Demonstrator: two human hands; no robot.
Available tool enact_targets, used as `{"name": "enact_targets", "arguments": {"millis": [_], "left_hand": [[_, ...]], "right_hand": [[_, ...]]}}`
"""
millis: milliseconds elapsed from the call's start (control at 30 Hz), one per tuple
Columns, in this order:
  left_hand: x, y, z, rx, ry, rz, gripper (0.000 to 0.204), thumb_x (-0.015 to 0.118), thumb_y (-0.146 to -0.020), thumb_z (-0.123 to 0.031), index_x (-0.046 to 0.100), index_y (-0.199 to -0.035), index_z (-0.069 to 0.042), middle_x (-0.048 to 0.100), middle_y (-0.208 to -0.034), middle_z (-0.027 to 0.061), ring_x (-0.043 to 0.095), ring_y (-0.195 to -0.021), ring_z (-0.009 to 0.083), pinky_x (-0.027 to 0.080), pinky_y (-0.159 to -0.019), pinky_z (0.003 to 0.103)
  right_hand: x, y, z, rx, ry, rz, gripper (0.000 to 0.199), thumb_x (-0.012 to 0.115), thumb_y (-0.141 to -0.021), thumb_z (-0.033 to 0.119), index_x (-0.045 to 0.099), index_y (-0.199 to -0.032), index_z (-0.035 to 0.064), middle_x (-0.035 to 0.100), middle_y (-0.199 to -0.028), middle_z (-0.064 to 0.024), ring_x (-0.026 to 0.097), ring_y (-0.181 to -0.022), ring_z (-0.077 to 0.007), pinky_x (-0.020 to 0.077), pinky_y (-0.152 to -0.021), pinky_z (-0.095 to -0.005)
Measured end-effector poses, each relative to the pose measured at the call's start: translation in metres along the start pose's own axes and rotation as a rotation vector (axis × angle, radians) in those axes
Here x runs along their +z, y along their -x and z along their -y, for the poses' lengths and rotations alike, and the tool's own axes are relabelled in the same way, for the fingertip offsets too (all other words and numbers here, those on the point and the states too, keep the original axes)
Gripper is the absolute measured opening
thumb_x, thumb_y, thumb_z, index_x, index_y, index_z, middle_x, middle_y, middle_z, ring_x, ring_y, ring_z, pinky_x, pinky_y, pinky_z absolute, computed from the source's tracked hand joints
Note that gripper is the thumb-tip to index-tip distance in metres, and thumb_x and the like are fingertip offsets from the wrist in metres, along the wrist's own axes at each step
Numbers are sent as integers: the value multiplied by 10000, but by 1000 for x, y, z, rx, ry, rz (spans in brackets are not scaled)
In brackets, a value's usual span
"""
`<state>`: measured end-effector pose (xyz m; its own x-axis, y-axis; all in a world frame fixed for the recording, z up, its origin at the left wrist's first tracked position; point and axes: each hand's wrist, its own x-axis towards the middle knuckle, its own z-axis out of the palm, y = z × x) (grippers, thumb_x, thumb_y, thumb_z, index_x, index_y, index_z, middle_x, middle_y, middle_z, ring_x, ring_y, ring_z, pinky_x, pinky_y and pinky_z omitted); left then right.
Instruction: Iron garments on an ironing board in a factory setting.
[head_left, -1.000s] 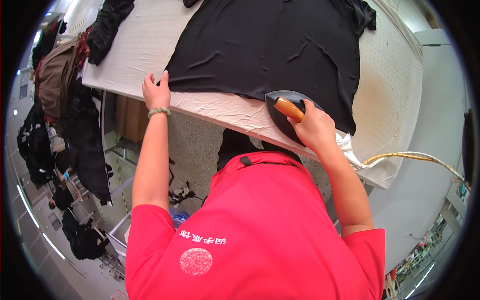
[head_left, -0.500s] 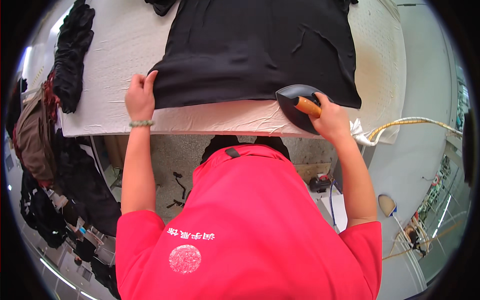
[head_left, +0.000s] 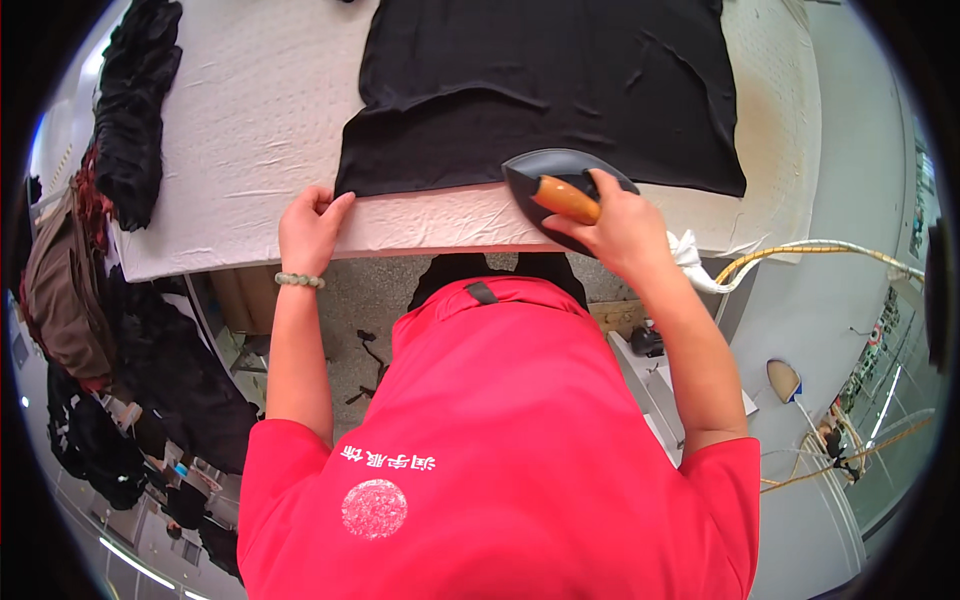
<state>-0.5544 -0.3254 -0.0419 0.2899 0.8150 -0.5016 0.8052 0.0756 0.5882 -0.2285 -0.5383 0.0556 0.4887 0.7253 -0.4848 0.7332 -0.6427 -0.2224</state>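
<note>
A black garment (head_left: pixel 560 70) lies spread over the padded table, its hem running near the front edge. At the hem's left corner, my left hand (head_left: pixel 312 232) pinches the cloth between thumb and fingers. My right hand (head_left: pixel 628 232) is wrapped round the wooden handle of a dark iron (head_left: pixel 590 168). The iron rests across the hem, right of the middle, with its pointed end to the left. Its soleplate is hidden from view. A crease crosses the garment's left part, and smaller wrinkles show at the upper right.
The pale padded table (head_left: pixel 250 120) carries a bunched black cloth (head_left: pixel 135 110) at the far left. Dark and brown garments (head_left: pixel 70 300) hang beside the table's left end. A white and yellow hose (head_left: pixel 800 248) runs off to the right, near a second iron (head_left: pixel 783 380).
The iron has slid left along the hem with my right hand. My left hand has moved right and nearer to me, still at the garment's corner, and a crease has formed above it.
</note>
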Motion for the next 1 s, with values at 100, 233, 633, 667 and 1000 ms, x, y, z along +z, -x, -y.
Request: {"name": "enact_targets", "arguments": {"millis": [100, 233, 633, 667, 1000], "left_hand": [[0, 4, 1, 3, 44, -27, 266, 791, -904, -247, 666, -964, -20, 625, -723, -17, 545, -624, 58, 446, -561, 242], [1, 1, 10, 63, 237, -123, 270, 788, -906, -237, 659, -1010, -23, 627, -777, -17, 546, -665, 56, 452, -589, 227], [0, -8, 12, 141, -30, -207, 363, 844, -804, -249, 628, -1019, -53, 575, -824, 18, 555, -742, 156, 497, -694, 317], [-1, -6, 8, 137, -78, -206, 370, 846, -798, -255, 624, -1020, -59, 573, -829, 21, 559, -752, 163, 499, -700, 326], [5, -2, -8, 235, -224, -238, 358, 829, -829, -223, 614, -1038, -27, 557, -833, 33, 544, -749, 162, 502, -715, 311]], "right_hand": [[8, -6, 51, -119, -20, 155, 800, 785, -804, 579, 556, -1250, -44, 720, -837, -239, 722, -815, -412, 577, -711, -464], [39, -16, 116, -291, -79, 155, 748, 762, -821, 552, 538, -1118, -97, 699, -705, -211, 725, -675, -375, 589, -612, -451], [40, -10, 131, -325, 98, 116, 504, 705, -876, 267, 534, -1126, -136, 703, -675, -177, 740, -651, -328, 593, -565, -428], [29, -8, 111, -298, 101, 129, 451, 653, -903, 200, 543, -1157, -156, 704, -670, -175, 739, -630, -328, 587, -531, -421], [-2, 20, -58, 129, 201, 13, 526, 751, -871, 260, 560, -1294, 12, 723, -865, -229, 706, -846, -439, 565, -749, -508]]}}
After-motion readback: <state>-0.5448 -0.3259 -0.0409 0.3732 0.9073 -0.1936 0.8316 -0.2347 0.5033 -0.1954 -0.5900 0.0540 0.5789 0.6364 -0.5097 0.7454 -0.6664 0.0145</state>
